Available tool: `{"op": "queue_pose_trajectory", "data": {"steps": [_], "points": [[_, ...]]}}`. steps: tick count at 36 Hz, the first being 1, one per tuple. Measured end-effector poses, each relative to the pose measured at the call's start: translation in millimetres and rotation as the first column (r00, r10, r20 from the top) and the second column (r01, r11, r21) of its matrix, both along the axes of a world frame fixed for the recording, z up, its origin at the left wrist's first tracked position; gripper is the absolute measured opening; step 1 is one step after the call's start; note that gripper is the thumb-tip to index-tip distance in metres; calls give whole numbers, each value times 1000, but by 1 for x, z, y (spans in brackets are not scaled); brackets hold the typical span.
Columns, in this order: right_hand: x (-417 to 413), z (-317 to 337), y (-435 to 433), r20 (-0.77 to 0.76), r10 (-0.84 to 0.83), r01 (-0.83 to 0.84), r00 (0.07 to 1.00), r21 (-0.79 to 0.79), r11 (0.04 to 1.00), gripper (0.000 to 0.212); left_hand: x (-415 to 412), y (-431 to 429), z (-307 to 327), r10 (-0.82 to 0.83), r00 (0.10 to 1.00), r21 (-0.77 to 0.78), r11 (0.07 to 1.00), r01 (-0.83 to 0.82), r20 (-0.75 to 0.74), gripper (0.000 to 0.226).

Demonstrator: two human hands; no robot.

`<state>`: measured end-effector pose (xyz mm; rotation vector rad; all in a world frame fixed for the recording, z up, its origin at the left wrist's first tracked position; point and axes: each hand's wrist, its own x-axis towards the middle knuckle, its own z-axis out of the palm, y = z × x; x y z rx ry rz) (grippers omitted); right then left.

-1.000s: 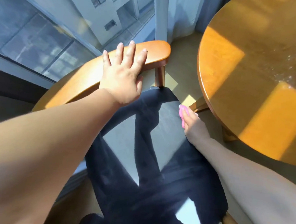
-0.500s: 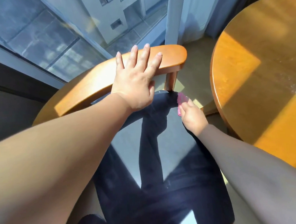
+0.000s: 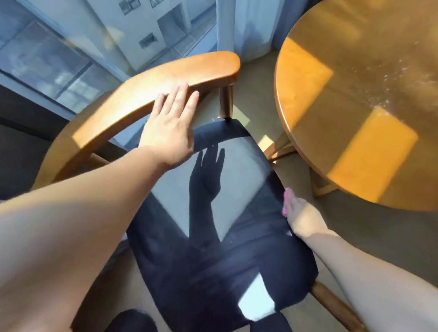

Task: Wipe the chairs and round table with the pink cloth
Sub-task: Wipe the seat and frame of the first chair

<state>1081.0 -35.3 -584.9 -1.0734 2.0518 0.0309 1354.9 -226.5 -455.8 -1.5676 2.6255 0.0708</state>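
A wooden chair with a curved backrest (image 3: 161, 82) and a dark blue seat cushion (image 3: 218, 263) stands below me. My left hand (image 3: 169, 130) is stretched out with straight fingers, its fingertips touching the backrest's inner edge. My right hand (image 3: 303, 217) holds the pink cloth (image 3: 286, 201) against the cushion's right edge; only a small pink part shows past the fingers. The round wooden table (image 3: 367, 100) stands to the right, with pale specks on its sunlit top.
A large window (image 3: 76, 38) and a pale curtain (image 3: 244, 18) lie behind the chair. The table's wooden legs (image 3: 281, 146) stand close to the chair's right side. My dark-clad leg (image 3: 125, 330) is at the chair's front left.
My right hand has slid the pink cloth back along the seat's right edge, from the far corner toward me. My left hand has slipped from on top of the backrest to its inner edge.
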Motion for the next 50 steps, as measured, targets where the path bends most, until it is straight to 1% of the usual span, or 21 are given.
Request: {"op": "queue_pose_trajectory", "data": {"steps": [2,3,4,5,7,9,11,13,16,19,22,24,25,28,29,31,33,38,42,45,50], "points": [[-4,9,12,-38,19,-20,999,-23,1000,26,11,21,3,27,999,35,999,-26,-34,72],[-7,11,17,-28,-15,14,999,-66,998,18,16,32,4,43,997,51,998,-39,-62,69],[-7,14,20,-15,-62,60,998,-104,993,21,22,44,5,54,995,71,996,-48,-84,66],[-6,16,22,11,-68,69,998,-116,991,25,28,57,6,60,994,94,994,-52,-93,62],[3,31,23,114,-67,86,991,-168,982,34,38,82,9,59,992,134,990,-44,-111,55],[19,52,24,243,-68,114,968,-181,977,42,48,108,16,66,988,175,984,-41,-143,47],[36,75,27,317,-43,102,947,-172,980,48,58,133,24,40,984,160,987,-12,-173,39],[55,104,30,390,-36,104,920,-156,982,50,69,158,37,63,971,166,986,-25,-229,36],[80,150,37,530,-18,120,848,-159,980,52,80,192,68,132,972,245,966,-82,-195,30],[102,202,47,590,14,91,807,-147,985,53,95,225,104,162,958,261,960,-98,-237,19],[119,252,54,644,40,68,764,-143,987,41,105,245,141,201,933,256,959,-125,-299,24],[126,278,57,683,61,46,728,-137,990,54,109,254,165,230,914,253,956,-149,-333,29],[131,291,60,682,81,30,726,-149,988,59,111,258,177,238,904,247,957,-155,-356,31],[145,321,63,705,100,48,703,-187,981,62,114,270,206,241,865,229,962,-151,-441,33],[150,330,63,711,93,71,697,-197,978,60,115,274,214,247,851,227,961,-156,-463,33],[159,344,64,710,88,117,699,-234,965,48,116,283,228,256,824,218,962,-166,-504,34],[165,355,66,728,83,159,681,-257,953,47,116,290,240,269,803,217,960,-178,-532,35],[175,377,65,808,38,196,588,-188,962,42,110,302,260,326,752,222,945,-241,-572,38],[176,389,52,826,76,100,558,-157,982,18,95,307,269,411,688,223,910,-349,-598,44],[178,399,42,843,104,40,528,-147,988,18,79,314,277,441,658,221,892,-394,-610,46],[183,421,44,895,137,-133,425,-88,987,23,44,343,290,499,612,150,835,-530,-614,52]]}}
